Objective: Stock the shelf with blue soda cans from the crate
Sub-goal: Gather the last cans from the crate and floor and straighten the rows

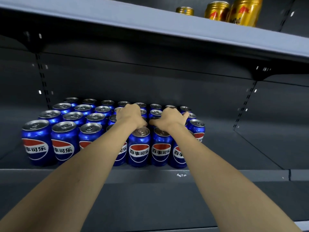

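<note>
On the dark grey shelf (225, 173), blue soda cans (139, 146) stand upright in tight rows near its front edge. Both arms reach over them: the left hand (129, 115) and right hand (168, 118) each curl their grip on a can top mid-block. Gold cans (245, 11) sit on the shelf above.

Soda cans (139, 146) stand in rows on the shelf (150, 174).
</note>
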The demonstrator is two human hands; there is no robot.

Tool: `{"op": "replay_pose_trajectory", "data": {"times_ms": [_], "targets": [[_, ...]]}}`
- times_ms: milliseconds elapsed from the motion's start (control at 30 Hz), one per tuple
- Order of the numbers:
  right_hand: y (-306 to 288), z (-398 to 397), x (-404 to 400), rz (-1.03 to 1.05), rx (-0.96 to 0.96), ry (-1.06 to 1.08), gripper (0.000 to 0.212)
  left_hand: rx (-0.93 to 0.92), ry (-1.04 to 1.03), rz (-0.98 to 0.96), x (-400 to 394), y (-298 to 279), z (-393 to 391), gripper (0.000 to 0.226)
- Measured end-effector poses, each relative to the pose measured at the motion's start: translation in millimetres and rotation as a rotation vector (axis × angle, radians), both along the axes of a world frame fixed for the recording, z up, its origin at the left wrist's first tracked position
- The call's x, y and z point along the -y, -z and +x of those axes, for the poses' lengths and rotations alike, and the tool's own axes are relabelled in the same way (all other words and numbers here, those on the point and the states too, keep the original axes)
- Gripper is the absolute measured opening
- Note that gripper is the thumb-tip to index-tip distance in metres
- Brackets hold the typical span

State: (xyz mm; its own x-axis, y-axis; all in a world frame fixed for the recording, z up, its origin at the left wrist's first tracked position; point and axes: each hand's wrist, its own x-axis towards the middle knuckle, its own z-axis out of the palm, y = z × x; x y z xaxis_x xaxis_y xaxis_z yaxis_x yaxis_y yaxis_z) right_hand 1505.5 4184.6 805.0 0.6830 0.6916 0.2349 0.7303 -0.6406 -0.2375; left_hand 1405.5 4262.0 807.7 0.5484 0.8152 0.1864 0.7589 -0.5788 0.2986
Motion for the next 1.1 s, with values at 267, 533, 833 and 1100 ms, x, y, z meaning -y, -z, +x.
{"op": "replay_pose_trajectory", "data": {"times_ms": [267,533,833,1100], "targets": [[-2,5,13,0.010,-0.014,-0.020,0.041,-0.052,0.027,0.014,1,-2,8,0.049],[-14,48,47,-0.030,0.009,0.030,0.024,0.023,0.096,0.078,30,-13,36,0.043],[-24,97,70,-0.110,-0.173,-0.043,0.029,0.045,0.143,-0.055,69,-14,78,0.057],[-6,109,83,-0.141,-0.276,-0.172,0.055,-0.089,0.183,-0.119,76,-14,105,0.069]]}}
